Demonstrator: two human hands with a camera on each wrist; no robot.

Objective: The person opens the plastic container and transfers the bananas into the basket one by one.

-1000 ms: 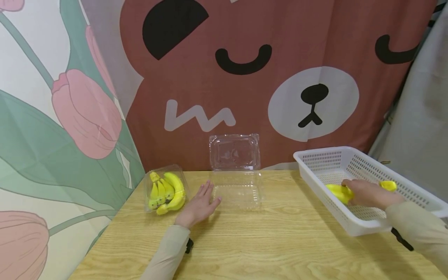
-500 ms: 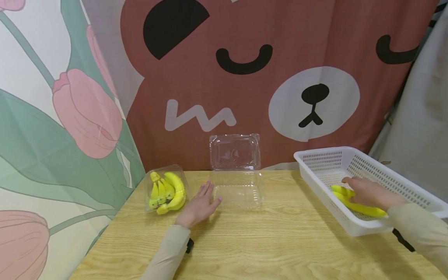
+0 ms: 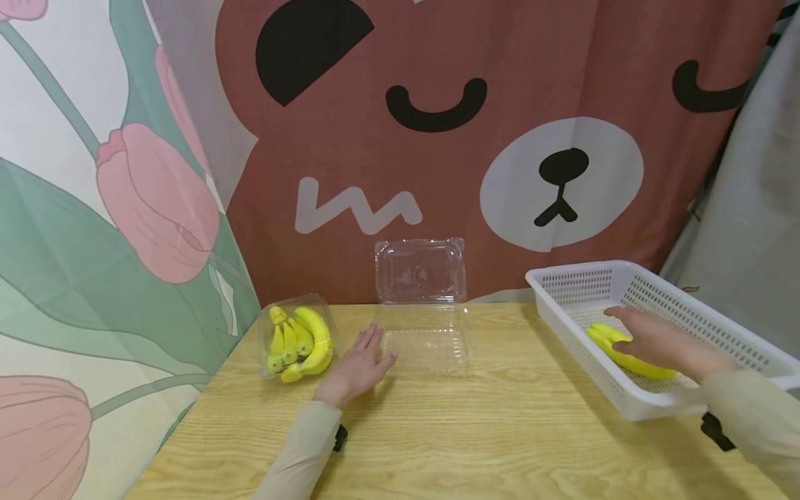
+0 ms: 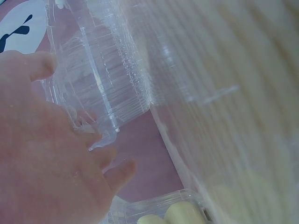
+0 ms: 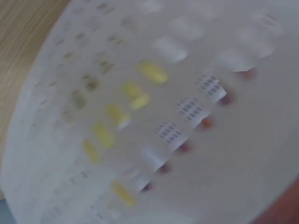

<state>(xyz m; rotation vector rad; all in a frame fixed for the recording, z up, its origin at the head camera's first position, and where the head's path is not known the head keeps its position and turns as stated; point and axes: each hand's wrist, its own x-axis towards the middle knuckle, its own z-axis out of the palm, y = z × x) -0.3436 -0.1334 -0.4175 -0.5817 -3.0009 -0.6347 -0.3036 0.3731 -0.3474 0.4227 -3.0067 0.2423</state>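
In the head view, my left hand (image 3: 353, 371) lies with straight fingers on the table, its fingertips right beside a transparent plastic clamshell box (image 3: 465, 340) whose lid stands up. The left wrist view shows the same hand in front of the raised box wall (image 4: 93, 79). My right hand (image 3: 669, 340) reaches into a white plastic basket (image 3: 578, 354), thumb and forefinger spread over a yellow banana (image 3: 644, 366) with a forked-looking end. Its other fingers are hidden. In the blurred right wrist view, yellow shows through the slots of the basket wall (image 5: 261, 126).
Left of my left hand stands a second transparent clamshell (image 3: 262, 357) with yellow bananas (image 3: 317, 347) inside. Wood-grain table (image 3: 475, 437) stretches between the boxes and the basket. A brown curtain with a bear face (image 3: 437, 173) hangs behind; a tulip-print curtain (image 3: 150, 208) is at left.
The banana in the basket has turned and come down to lie along the basket's near side. My right hand's fingers have spread from their hold on it. My left hand stays put.
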